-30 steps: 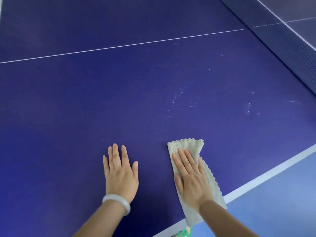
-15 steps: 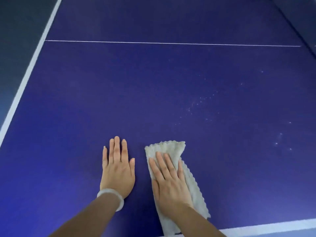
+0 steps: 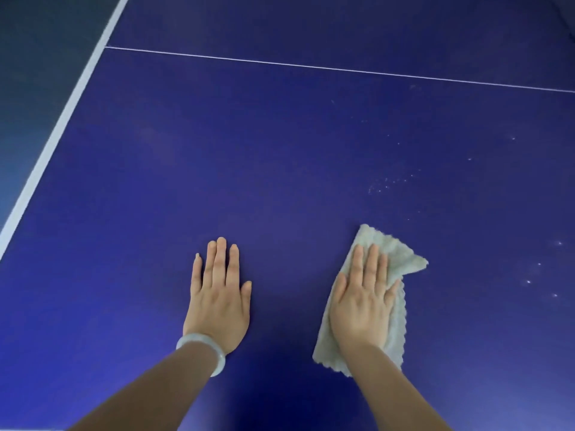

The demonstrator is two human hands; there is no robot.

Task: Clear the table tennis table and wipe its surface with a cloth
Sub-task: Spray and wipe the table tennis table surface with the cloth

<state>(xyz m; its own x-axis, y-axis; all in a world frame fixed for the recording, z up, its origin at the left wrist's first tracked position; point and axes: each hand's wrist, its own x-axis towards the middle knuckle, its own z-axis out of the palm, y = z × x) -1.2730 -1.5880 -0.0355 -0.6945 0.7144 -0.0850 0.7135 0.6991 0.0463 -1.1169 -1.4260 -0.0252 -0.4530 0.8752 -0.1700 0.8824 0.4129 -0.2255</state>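
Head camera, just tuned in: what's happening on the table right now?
A person is wiping the blue table tennis table with a pale cloth. The right hand presses flat on the cloth, fingers straight. The left hand, with a pale bangle at the wrist, rests flat on the bare surface beside it. White specks dot the surface ahead and to the right of the cloth.

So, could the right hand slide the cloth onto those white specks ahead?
Probably yes: the right hand lies flat on the cloth, and only bare table separates it from the specks.
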